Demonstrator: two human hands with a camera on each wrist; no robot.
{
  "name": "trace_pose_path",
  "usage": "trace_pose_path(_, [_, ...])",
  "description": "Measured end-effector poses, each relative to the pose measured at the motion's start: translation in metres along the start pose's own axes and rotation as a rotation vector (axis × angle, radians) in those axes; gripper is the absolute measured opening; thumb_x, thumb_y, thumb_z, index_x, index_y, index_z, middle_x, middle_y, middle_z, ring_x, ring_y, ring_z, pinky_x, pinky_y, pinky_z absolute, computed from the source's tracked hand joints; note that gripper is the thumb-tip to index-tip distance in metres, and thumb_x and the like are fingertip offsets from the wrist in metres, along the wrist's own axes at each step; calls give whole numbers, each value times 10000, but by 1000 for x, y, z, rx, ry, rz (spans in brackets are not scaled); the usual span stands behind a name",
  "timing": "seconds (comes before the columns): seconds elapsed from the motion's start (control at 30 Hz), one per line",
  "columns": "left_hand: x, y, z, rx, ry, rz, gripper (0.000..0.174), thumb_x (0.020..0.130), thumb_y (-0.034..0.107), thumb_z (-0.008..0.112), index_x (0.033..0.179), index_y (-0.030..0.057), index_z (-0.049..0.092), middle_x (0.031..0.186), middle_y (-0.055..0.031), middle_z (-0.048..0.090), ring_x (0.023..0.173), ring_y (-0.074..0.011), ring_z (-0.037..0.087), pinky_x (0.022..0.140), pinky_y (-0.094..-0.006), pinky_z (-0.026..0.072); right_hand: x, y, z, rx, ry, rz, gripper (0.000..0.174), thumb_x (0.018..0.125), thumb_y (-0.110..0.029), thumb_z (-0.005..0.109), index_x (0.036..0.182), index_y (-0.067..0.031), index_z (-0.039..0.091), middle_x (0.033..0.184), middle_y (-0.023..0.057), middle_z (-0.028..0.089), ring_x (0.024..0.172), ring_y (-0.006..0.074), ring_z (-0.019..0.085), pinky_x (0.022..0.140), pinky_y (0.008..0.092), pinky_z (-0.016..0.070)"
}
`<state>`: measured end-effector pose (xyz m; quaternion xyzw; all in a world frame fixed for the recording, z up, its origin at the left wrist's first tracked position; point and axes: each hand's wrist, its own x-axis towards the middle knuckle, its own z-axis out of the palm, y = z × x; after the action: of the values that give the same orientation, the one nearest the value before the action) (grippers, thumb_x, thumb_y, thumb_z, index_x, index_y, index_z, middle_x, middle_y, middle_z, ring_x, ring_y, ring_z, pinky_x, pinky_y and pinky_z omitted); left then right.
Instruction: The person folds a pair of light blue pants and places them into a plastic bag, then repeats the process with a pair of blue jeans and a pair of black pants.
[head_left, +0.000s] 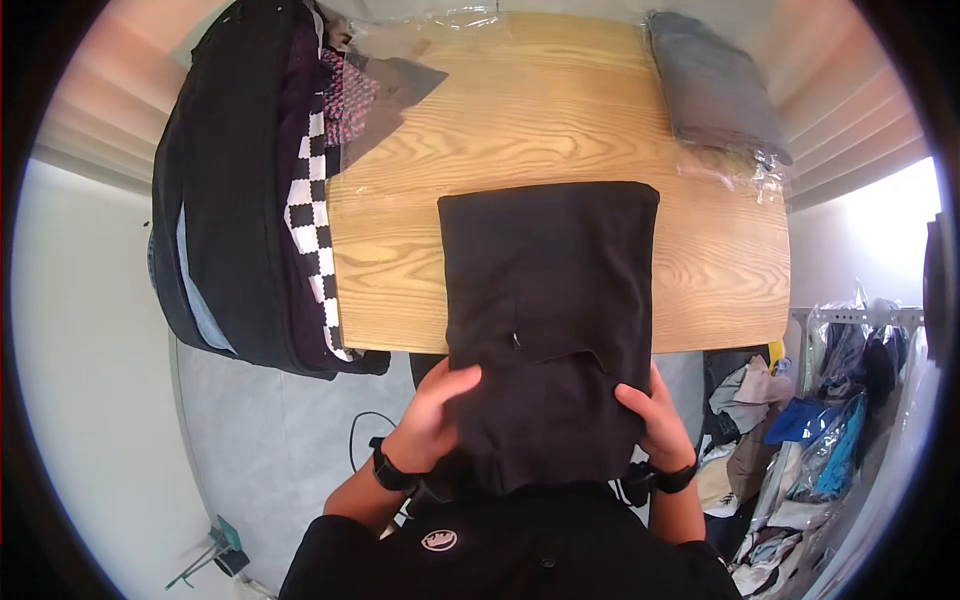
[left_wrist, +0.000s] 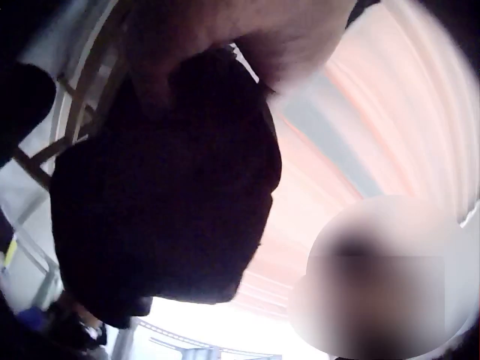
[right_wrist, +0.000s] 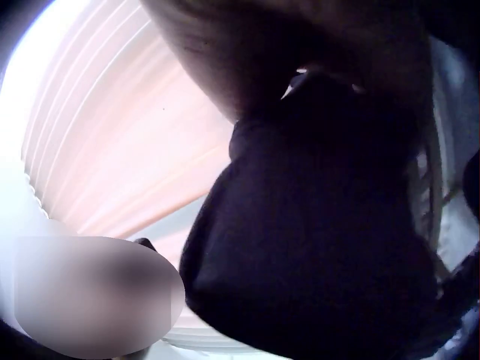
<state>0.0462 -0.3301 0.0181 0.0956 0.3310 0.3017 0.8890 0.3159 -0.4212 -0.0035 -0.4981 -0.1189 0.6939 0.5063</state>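
Note:
A black folded garment (head_left: 555,270) lies partly on the wooden table (head_left: 390,260), its near end hanging past the front edge toward the person's body. On its left side the left hand (head_left: 435,415) grips the cloth, thumb on top. The right hand (head_left: 655,420) holds the opposite side the same way, fingers hidden underneath. A small light tag or zip pull shows near a fold across the garment's middle. In the left wrist view the dark cloth (left_wrist: 165,187) hangs from the hand; in the right wrist view the cloth (right_wrist: 315,225) fills much of the picture.
A pile of dark clothes (head_left: 240,180) with a checkered piece (head_left: 310,220) sits along the table's left side. At the back right lies a grey garment in clear plastic (head_left: 715,85). Bagged clothes (head_left: 820,440) are heaped low on the right, beside the table.

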Motion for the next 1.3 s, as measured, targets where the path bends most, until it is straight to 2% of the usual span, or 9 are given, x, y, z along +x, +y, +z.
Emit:
trace_pose_path(0.1, [-6,-13,-4,315,-3,278,523,875,94,662,1339,-22,451,1261,-125,577,1150,-201,569,1011,-355,429,-12,-17,16,13,24,23,595,827,-9,653,1370,8,410,1244,133,587,1062,203,631,888,308,533])
trace_pose_path(0.2, [-2,-25,-2,633,81,472,559,840,29,687,1339,-26,442,1250,-103,574,1150,-174,549,1008,-326,406,-12,-20,33,107,56,-4,515,825,4,635,1309,40,464,1184,155,629,995,241,668,860,326,556])
trace_pose_path(0.37, [-1,-18,3,942,119,532,580,837,22,674,1356,-24,417,1289,-102,541,1190,-172,511,1016,-320,387,-16,-25,32,295,113,148,468,842,-42,649,1284,11,503,1175,130,631,1032,221,644,913,344,528])
trace_pose_path(0.5, [2,-17,-1,804,144,485,636,816,27,669,1381,-21,380,1290,-121,529,1204,-193,504,1018,-333,387,-15,-21,29,309,154,206,411,865,-61,628,1257,13,526,1159,130,640,1011,223,651,897,338,535])
trace_pose_path(0.67, [-4,-17,13,1086,226,507,751,756,-21,653,1430,-42,321,1362,-155,482,1254,-222,473,1060,-335,347,-13,-19,31,45,134,218,418,865,-34,600,1273,8,519,1162,119,635,1017,212,642,867,324,536])
trace_pose_path(0.83, [-1,-18,37,1369,233,717,847,713,-53,611,1470,-56,232,1413,-256,375,1299,-360,434,1069,-372,344,-14,-25,48,-48,45,199,459,864,-2,579,1314,6,487,1210,116,606,1076,202,605,913,322,502])
trace_pose_path(0.97, [-1,-24,46,1537,63,660,875,712,-50,620,1475,-77,194,1455,-299,318,1358,-437,355,1086,-406,343,-14,-26,60,-11,-90,148,519,895,-55,620,1373,6,428,1302,114,546,1192,178,523,993,321,435])
trace_pose_path(1.13, [4,-26,58,1738,-278,695,932,661,30,720,1456,-86,247,1533,-279,185,946,-366,522,863,-384,495,-6,-24,69,-397,-270,-163,699,818,-139,776,1389,10,400,1311,88,511,1203,149,470,1016,319,394])
trace_pose_path(1.3, [4,10,60,1562,-718,368,915,790,116,705,1498,-47,148,1580,-242,32,1087,-381,529,912,-402,486,-1,-17,59,-270,-205,-228,571,847,-119,740,1329,4,460,1151,62,588,1085,133,537,966,308,436])
